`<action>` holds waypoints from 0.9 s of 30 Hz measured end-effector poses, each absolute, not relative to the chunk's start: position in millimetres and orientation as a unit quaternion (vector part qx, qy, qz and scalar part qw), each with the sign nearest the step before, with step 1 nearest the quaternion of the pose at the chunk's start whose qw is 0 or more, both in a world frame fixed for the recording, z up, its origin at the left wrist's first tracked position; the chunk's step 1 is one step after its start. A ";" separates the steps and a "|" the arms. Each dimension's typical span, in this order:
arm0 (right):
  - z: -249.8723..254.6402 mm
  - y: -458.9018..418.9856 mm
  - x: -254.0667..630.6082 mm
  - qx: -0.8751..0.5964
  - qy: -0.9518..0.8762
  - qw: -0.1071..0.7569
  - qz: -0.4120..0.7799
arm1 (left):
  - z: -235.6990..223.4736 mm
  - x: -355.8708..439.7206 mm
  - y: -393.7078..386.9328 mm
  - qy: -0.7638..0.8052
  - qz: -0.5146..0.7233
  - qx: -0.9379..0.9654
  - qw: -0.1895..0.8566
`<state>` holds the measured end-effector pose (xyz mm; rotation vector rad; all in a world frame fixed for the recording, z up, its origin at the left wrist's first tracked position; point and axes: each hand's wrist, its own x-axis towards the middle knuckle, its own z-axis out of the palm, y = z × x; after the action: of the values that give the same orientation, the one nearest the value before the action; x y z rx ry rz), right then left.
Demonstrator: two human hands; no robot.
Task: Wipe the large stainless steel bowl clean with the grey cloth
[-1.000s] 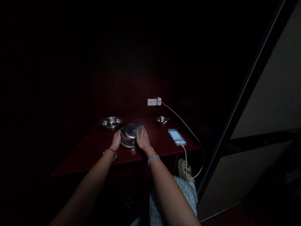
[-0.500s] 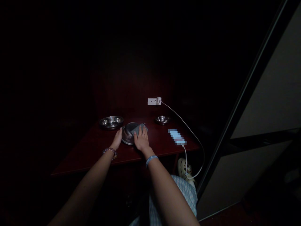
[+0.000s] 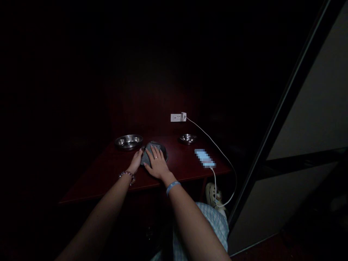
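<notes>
An upside-down stainless steel bowl [image 3: 164, 150] rests on the dark red table, mostly covered by a grey cloth and my right hand. At the bowl's left side, my left hand [image 3: 135, 162] holds its edge, thumb up; the other fingers are partly hidden. My right hand [image 3: 157, 165] lies flat on the grey cloth [image 3: 146, 158], fingers spread, pressing it against the bowl's upturned base. The cloth reaches over the bowl's left part, close to my left thumb.
A wide steel bowl [image 3: 128, 142] stands upright at the back left of the table [image 3: 108, 185]. Further right is a smaller steel dish [image 3: 187, 139]. A phone with a blurred screen [image 3: 204, 158] lies at the right, its white cable [image 3: 221, 150] running to a wall socket [image 3: 175, 117].
My right hand has slid the cloth leftward across the bowl's base, from its right side. The bowl tilted somewhat between frames. My left hand has stayed at its left edge.
</notes>
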<state>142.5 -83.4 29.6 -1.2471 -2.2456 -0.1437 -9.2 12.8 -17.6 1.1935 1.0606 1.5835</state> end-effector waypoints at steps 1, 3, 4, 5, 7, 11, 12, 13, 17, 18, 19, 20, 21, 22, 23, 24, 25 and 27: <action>30.5 -83.7 141.9 -0.450 -0.847 0.276 -0.055 | -16.5 -8.6 11.7 0.425 0.639 0.462 0.444; 32.2 -84.3 140.4 -0.426 -0.862 0.268 -0.059 | -14.2 -7.0 9.6 0.426 0.652 0.423 0.463; 32.7 -84.5 139.6 -0.418 -0.867 0.266 -0.062 | -13.2 -6.1 8.7 0.422 0.660 0.406 0.470; 32.9 -84.6 138.8 -0.412 -0.870 0.264 -0.064 | -12.4 -5.4 7.9 0.416 0.668 0.392 0.476; 32.1 -84.4 137.9 -0.404 -0.874 0.260 -0.073 | -11.5 -4.4 7.1 0.404 0.677 0.376 0.487; 27.5 -82.1 138.1 -0.382 -0.886 0.242 -0.103 | -11.5 -5.3 7.3 0.413 0.678 0.358 0.491; 26.3 -81.3 138.3 -0.379 -0.887 0.238 -0.112 | -11.3 -5.8 7.5 0.418 0.676 0.355 0.492; 25.3 -80.5 138.6 -0.378 -0.887 0.236 -0.119 | -10.9 -6.2 7.6 0.423 0.674 0.352 0.493; 22.4 -77.6 139.2 -0.389 -0.877 0.245 -0.143 | -6.0 -6.5 5.6 0.400 0.668 0.351 0.521; 21.9 -77.0 139.4 -0.393 -0.872 0.250 -0.148 | -4.2 -6.5 4.2 0.390 0.663 0.354 0.532; 21.5 -76.5 139.6 -0.398 -0.868 0.255 -0.152 | -2.1 -6.5 2.6 0.386 0.653 0.358 0.544; 21.1 -76.0 139.9 -0.402 -0.864 0.260 -0.155 | 0.0 -6.6 0.7 0.387 0.641 0.361 0.556; 20.7 -75.5 140.2 -0.407 -0.861 0.263 -0.158 | 2.1 -6.8 -1.4 0.393 0.626 0.363 0.567; 20.2 -75.0 140.5 -0.411 -0.857 0.266 -0.161 | 4.2 -6.9 -3.4 0.400 0.611 0.366 0.576; 19.6 -74.5 140.8 -0.418 -0.852 0.269 -0.163 | 6.1 -7.0 -5.5 0.404 0.599 0.370 0.584; 19.0 -73.8 141.0 -0.425 -0.846 0.274 -0.166 | 7.7 -7.0 -7.2 0.405 0.589 0.375 0.591; 18.2 -73.0 141.0 -0.434 -0.839 0.282 -0.168 | 9.1 -6.9 -8.7 0.402 0.582 0.381 0.595; 16.3 -71.0 140.9 -0.450 -0.823 0.300 -0.174 | 10.6 -6.6 -10.5 0.394 0.579 0.391 0.597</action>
<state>140.9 -71.0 16.3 -1.1935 -2.1862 -0.4612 -6.6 -10.5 10.6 0.9075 0.9148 1.3430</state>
